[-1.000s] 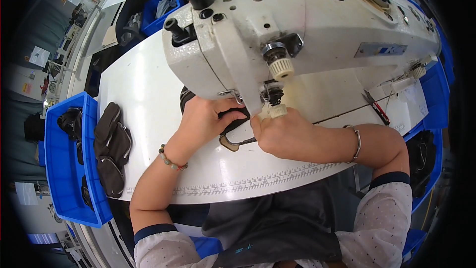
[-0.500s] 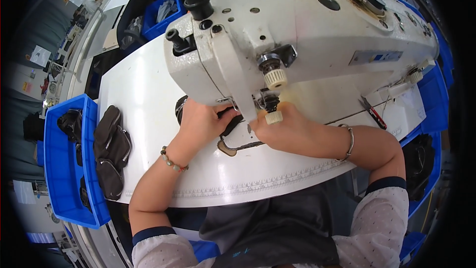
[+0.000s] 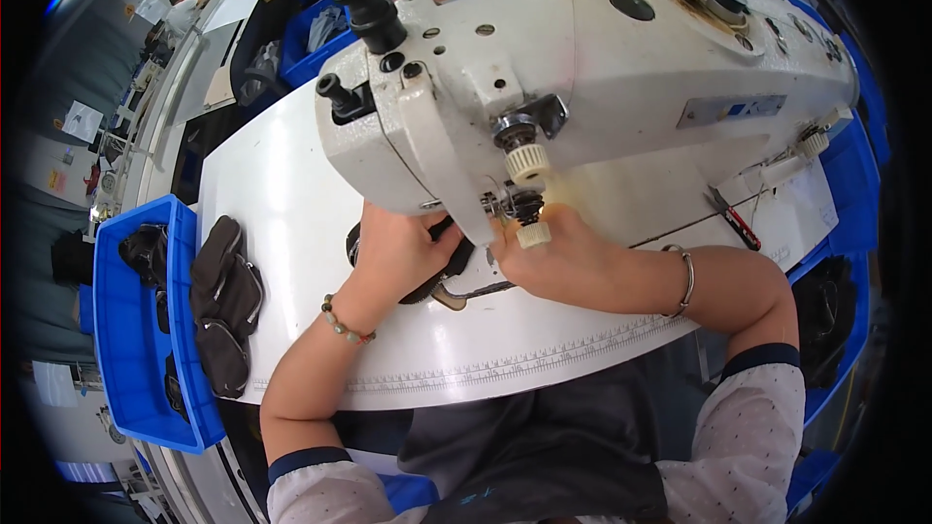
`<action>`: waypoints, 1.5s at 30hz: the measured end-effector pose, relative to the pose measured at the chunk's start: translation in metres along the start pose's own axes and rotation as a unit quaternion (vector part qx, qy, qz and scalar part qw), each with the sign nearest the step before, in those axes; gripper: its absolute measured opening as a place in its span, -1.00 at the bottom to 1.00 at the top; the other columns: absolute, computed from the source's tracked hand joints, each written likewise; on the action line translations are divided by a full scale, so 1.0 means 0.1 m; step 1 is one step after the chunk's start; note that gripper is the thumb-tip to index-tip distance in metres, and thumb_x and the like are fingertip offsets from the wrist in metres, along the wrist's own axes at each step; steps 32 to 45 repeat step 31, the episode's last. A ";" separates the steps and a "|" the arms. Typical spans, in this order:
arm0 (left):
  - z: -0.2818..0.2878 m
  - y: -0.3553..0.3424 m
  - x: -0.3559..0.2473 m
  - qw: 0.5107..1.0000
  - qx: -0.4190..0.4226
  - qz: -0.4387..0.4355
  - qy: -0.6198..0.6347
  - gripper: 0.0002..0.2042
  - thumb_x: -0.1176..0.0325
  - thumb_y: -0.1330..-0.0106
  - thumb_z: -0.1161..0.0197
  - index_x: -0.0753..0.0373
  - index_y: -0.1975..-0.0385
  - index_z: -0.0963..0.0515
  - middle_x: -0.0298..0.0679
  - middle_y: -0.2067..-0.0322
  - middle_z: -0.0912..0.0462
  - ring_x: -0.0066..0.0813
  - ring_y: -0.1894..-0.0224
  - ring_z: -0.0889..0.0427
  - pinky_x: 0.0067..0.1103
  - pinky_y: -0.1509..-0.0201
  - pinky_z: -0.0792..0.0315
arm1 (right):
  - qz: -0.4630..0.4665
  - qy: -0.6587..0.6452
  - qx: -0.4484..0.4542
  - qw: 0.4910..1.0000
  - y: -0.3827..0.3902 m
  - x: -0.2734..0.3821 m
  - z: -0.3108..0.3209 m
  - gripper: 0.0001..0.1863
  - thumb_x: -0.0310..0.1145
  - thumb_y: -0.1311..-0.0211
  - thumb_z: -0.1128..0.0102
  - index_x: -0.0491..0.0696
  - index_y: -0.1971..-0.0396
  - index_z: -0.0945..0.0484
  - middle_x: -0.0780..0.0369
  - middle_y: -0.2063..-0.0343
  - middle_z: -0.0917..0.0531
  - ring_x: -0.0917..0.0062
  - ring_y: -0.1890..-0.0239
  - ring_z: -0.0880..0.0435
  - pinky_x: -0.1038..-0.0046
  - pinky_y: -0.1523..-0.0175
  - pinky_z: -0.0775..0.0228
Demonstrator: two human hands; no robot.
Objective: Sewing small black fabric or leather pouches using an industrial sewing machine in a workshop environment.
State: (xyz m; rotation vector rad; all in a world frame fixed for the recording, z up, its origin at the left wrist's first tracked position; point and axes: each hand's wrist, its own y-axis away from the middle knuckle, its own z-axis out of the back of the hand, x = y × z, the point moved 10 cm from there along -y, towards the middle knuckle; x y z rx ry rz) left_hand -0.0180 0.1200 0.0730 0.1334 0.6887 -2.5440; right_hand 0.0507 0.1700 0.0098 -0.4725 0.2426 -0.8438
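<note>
A white sewing machine (image 3: pixel 602 68) stands over the white table, and both hands work beneath its head. My left hand (image 3: pixel 403 250) is closed on a dark fabric piece (image 3: pixel 425 288), thumb pressing its edge left of the needle area. Part of that piece shows beyond the wrist, and the rest lies under the hand. On the other side, my right hand (image 3: pixel 551 257) has its fingers curled in, close to the needle area. A cream tension knob (image 3: pixel 532 235) and the machine head hide its fingertips, so what they grip cannot be made out.
Dark zippered pouches (image 3: pixel 225 306) lie at the table's left, beside a blue bin (image 3: pixel 136 330) with more dark pieces. Red-and-black snips (image 3: pixel 735 221) rest at the right. A printed ruler (image 3: pixel 485 370) runs along the front edge. Another blue bin (image 3: pixel 843 330) holds dark fabric.
The dark fabric piece has shifted toward me and now covers part of the tan-lined slot in the table. My left hand has moved slightly with it; the right hand stays nearly in place.
</note>
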 end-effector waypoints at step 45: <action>-0.03 0.35 -0.53 0.966 0.241 -0.057 -0.070 -0.45 0.15 0.08 -0.43 0.18 0.01 -0.55 -0.17 -0.04 -0.54 -0.20 0.04 -0.55 -0.43 0.00 -0.46 | -0.020 -0.060 0.159 0.985 -0.05 0.37 0.20 -0.90 -0.42 -0.05 -0.15 -0.13 0.52 -0.55 0.27 0.76 -0.57 0.45 0.74 -0.59 0.41 0.70 -0.34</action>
